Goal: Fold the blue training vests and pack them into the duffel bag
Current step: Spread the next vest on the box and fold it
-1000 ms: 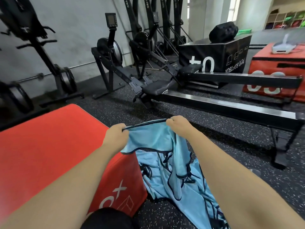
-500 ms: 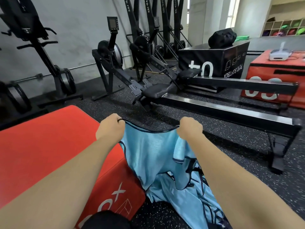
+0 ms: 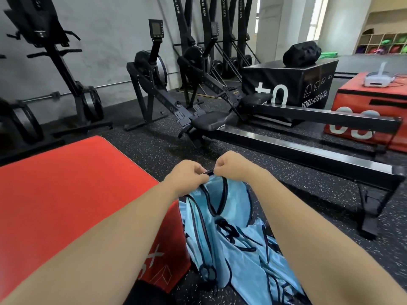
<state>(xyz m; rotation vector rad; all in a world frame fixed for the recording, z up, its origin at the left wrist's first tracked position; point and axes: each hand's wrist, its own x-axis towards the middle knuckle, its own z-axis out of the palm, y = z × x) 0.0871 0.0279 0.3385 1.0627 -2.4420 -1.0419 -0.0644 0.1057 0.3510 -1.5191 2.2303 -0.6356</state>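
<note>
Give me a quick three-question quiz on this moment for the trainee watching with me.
1. True or false: the left hand and the right hand both pinch the dark trim of the blue vest.
2. The black bag sits on: A the floor, B the black box, C a rowing machine.
3. Fill in: the padded box left of the vest is ___.
Key: 1 true; 2 B; 3 red.
</note>
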